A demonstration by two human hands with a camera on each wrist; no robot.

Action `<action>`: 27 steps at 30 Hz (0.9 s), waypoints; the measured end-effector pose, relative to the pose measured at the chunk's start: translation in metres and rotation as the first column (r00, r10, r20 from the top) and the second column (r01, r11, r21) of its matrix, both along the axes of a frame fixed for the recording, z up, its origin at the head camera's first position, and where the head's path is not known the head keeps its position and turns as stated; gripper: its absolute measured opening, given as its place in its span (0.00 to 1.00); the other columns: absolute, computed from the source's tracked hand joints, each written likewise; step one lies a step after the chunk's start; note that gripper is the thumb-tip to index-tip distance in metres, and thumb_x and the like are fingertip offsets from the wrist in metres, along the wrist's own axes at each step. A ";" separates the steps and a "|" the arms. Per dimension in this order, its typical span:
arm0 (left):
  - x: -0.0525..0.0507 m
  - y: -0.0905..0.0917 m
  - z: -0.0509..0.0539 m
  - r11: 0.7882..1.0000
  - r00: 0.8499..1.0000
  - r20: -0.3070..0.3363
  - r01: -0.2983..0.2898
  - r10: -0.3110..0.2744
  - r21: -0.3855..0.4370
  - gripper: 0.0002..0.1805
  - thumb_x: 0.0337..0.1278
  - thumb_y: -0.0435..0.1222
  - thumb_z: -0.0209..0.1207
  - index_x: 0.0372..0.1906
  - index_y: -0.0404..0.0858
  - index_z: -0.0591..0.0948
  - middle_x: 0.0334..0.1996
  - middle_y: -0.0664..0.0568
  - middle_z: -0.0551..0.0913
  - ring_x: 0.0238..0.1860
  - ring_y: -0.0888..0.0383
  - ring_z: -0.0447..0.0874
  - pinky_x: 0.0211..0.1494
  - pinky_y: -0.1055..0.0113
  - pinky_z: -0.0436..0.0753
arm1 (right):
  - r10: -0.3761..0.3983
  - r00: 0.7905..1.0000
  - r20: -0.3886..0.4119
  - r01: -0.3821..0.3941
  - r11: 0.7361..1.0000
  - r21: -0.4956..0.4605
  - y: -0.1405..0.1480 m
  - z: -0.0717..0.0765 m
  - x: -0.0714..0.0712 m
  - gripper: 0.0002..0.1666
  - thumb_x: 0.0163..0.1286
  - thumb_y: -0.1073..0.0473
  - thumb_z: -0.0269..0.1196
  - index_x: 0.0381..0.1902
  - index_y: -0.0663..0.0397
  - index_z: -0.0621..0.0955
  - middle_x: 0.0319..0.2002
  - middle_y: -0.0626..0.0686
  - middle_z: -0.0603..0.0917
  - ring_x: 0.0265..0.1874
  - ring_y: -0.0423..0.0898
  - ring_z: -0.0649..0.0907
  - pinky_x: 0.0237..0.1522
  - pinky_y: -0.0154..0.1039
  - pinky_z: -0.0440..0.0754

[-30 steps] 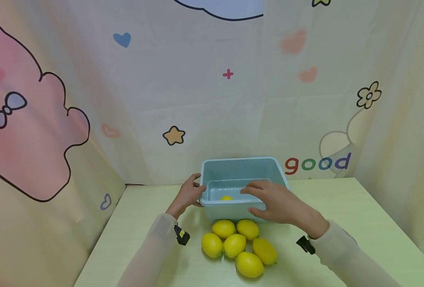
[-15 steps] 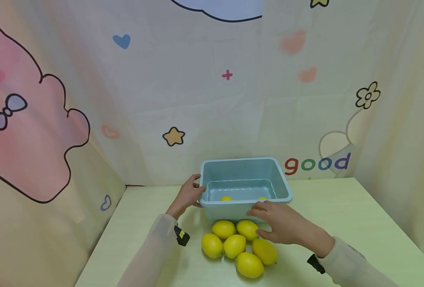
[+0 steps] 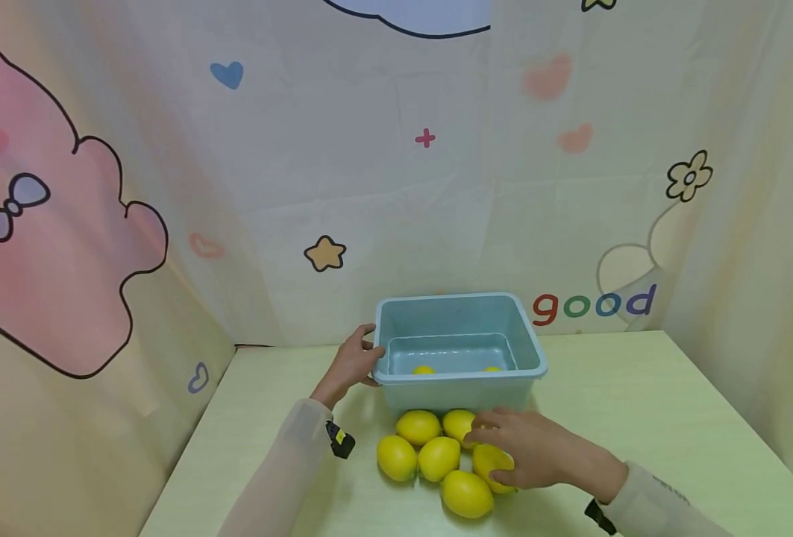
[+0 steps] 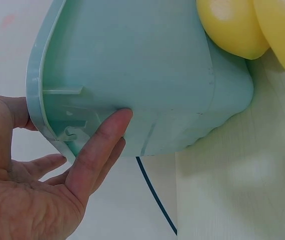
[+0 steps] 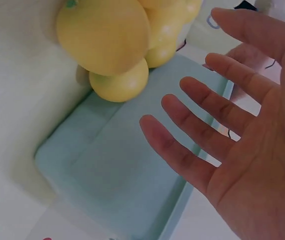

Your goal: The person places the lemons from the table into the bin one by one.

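Note:
A light blue plastic bin [image 3: 459, 393] stands near the back of the table, with two yellow lemons partly visible inside. My left hand [image 3: 350, 365] grips its left rim, the thumb over the edge and the fingers against the outer wall [image 4: 132, 65]. Several lemons [image 3: 439, 459] lie grouped in front of the bin. Over the right side of that group hovers my right hand [image 3: 537, 450], nearest a lemon [image 3: 489, 464] it partly covers. In the right wrist view its fingers [image 5: 182, 112] are spread and hold nothing.
The pale wooden table [image 3: 611, 395] extends to both sides of the bin. Behind it hangs a printed curtain [image 3: 396, 209], close to the bin's back. Each sleeve carries a small black device [image 3: 339, 440] at the wrist.
My right hand has moved from above the bin's front rim down and toward me, over the lemons. A second lemon inside the bin now shows. The left hand stays on the rim.

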State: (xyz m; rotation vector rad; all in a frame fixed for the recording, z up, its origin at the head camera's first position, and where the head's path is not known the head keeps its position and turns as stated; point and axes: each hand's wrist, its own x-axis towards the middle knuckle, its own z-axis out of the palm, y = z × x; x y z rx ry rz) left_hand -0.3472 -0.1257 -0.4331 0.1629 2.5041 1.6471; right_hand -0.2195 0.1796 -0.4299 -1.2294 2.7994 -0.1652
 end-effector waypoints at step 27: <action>-0.001 0.000 -0.002 1.000 1.000 -0.016 -0.007 0.006 -0.017 0.34 0.66 0.39 0.54 0.75 0.44 0.59 0.59 0.35 0.75 0.49 0.37 0.84 0.30 0.56 0.89 | 0.026 0.994 0.103 -0.027 1.000 0.009 0.009 -0.054 -0.006 0.24 0.57 0.55 0.71 0.52 0.34 0.81 0.53 0.43 0.78 0.47 0.42 0.79 0.54 0.44 0.81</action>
